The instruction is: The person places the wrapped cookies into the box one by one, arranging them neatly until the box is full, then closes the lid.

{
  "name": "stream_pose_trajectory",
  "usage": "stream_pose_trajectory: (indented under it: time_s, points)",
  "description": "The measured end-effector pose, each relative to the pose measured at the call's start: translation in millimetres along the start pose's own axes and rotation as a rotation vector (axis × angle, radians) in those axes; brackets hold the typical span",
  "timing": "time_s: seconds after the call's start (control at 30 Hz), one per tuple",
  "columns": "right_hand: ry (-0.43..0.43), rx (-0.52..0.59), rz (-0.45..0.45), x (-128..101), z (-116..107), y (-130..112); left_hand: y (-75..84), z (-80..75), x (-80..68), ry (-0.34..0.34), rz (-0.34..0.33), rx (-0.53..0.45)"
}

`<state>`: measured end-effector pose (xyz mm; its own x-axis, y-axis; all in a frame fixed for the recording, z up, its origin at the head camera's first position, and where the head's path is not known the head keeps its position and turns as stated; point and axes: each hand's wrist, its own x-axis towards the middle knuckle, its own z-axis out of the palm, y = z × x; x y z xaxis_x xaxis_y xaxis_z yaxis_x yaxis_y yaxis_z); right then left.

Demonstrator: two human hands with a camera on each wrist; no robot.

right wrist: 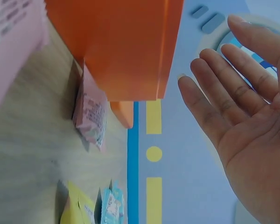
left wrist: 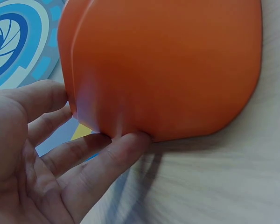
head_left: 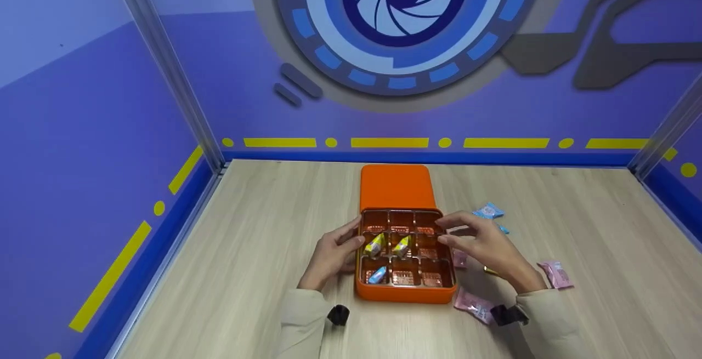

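Observation:
An orange box lies open on the table, its clear divided tray in three rows of three compartments. Yellow-wrapped candies sit in the left and middle compartments of the middle row. A blue-wrapped candy lies in the front left one. My left hand holds the box at its left side, thumb by the rim; in the left wrist view its fingertips meet the orange wall. My right hand hovers at the right rim, fingers apart and nothing between them, as the right wrist view shows.
The orange lid lies flat behind the box. Right of the box are pink candies, blue candies and a yellow candy, partly hidden by my right hand in the head view. A blue-purple wall bounds the table.

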<state>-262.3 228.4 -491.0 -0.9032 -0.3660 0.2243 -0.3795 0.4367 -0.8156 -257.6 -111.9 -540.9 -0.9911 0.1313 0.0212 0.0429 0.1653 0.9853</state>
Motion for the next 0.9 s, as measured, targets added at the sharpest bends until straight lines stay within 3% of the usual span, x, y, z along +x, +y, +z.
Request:
stream_pose_trajectory:
  time_s: [0.47,0.9]
  points:
    - [0.024,-0.050,-0.017,-5,-10,14,-0.2,-0.4,-0.1,-0.001,-0.013,-0.012]
    - [0.037,-0.117,0.090,-10,-14,21,1.0,-0.6,-1.2,-0.003,0.019,0.013]
